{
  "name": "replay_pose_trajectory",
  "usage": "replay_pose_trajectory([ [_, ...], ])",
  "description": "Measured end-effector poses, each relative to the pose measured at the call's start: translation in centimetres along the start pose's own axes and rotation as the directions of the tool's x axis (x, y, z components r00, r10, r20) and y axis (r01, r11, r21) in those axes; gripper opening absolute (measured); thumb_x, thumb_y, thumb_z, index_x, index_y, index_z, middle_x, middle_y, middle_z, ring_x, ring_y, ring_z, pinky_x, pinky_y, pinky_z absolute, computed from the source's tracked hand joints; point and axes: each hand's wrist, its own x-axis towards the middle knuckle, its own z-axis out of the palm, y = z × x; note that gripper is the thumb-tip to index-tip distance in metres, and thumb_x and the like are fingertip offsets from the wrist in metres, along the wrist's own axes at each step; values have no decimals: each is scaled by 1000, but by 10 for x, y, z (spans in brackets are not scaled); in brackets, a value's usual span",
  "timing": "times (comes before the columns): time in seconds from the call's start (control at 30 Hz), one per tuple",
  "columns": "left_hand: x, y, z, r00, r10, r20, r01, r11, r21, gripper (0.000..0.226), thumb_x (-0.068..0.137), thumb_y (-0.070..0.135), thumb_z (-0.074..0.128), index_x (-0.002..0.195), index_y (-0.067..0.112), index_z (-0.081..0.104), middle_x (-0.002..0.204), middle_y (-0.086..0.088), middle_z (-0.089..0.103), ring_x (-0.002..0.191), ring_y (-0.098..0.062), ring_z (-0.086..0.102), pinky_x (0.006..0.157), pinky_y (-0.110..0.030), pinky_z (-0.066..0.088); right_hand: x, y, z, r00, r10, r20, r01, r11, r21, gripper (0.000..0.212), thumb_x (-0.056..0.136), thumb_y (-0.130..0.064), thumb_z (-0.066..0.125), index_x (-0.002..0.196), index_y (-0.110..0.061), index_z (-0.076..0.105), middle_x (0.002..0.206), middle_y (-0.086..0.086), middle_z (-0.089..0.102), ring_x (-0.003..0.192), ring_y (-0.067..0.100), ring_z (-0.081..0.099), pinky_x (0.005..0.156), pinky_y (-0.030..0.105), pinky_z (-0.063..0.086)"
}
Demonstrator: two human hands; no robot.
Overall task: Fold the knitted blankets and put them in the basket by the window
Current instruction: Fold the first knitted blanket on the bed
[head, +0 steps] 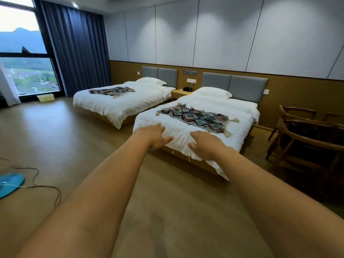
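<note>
A patterned knitted blanket (197, 117) with tassels lies spread across the near bed (242, 127). A second patterned blanket (113, 90) lies rumpled on the far bed (104, 105). A pale yellow basket (45, 97) stands on the floor under the window. Both my arms stretch forward, well short of the near bed. My left hand (154, 136) and my right hand (206, 146) are held out with fingers apart and hold nothing. They appear in front of the foot of the near bed, below the near blanket.
Dark wooden chairs (305, 138) stand to the right of the near bed. A nightstand (179, 93) sits between the beds. A blue fan base (10, 184) and a trailing cable (46, 187) lie on the floor at left. Dark curtains (74, 49) hang beside the window.
</note>
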Motion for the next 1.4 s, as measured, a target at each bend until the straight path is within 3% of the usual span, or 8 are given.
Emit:
replay_pose_trajectory([
  [0.3,146,-66,13,999,-8,50,7,1000,10,74,90,65,31,151,23,18,160,2,9,145,-26,21,113,-55,24,146,16,19,998,50,26,-50,999,19,45,98,-33,36,137,-10,40,142,10,43,127,28,43,103,41,39],
  [0.9,494,-145,43,991,-58,122,61,998,-25,70,94,60,33,151,22,17,160,1,12,145,-23,22,117,-45,23,495,120,75,992,28,123,-25,999,-24,48,100,-34,33,139,-6,34,145,13,38,130,31,39,104,43,38],
  [1.4,733,-284,66,988,-21,151,23,1000,-10,66,95,55,37,150,22,22,158,-1,22,142,-24,29,114,-44,29,771,89,155,982,27,186,-33,999,27,48,99,-33,35,139,-7,35,144,11,41,130,28,41,104,42,39],
])
